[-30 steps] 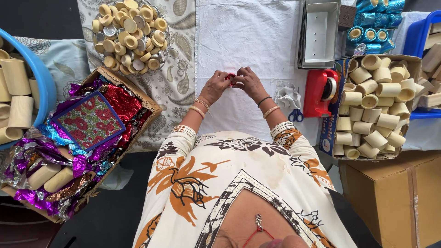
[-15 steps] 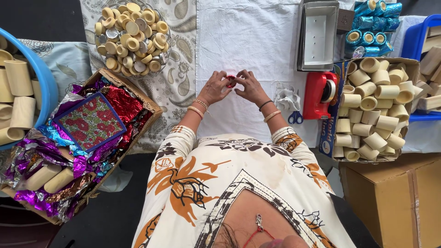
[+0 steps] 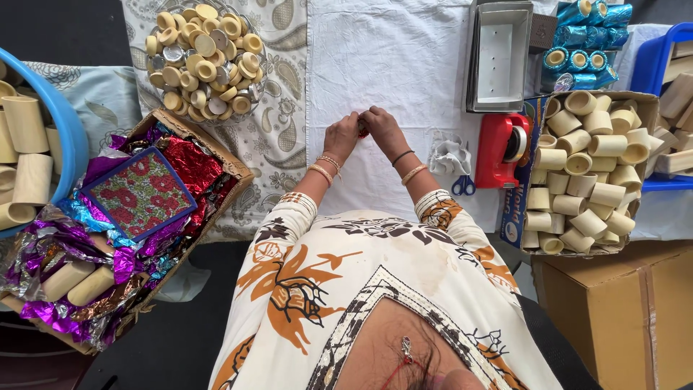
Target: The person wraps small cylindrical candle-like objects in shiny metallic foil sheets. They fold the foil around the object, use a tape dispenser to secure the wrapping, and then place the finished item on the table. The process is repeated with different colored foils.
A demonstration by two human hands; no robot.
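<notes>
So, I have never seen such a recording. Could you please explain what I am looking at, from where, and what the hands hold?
There is no machine: a person wears a camera on the head, looking straight down. The left hand and right hand meet over a white cloth, pinching a small red thing, too small to identify. Left of the person lie a tray of round caps and a box of shiny foil sheets. To the right are scissors, a red tape dispenser and a box of cardboard tubes.

both hands together ahead, left grip point(image 3: 341, 137) and right grip point(image 3: 382, 130) pinched
</notes>
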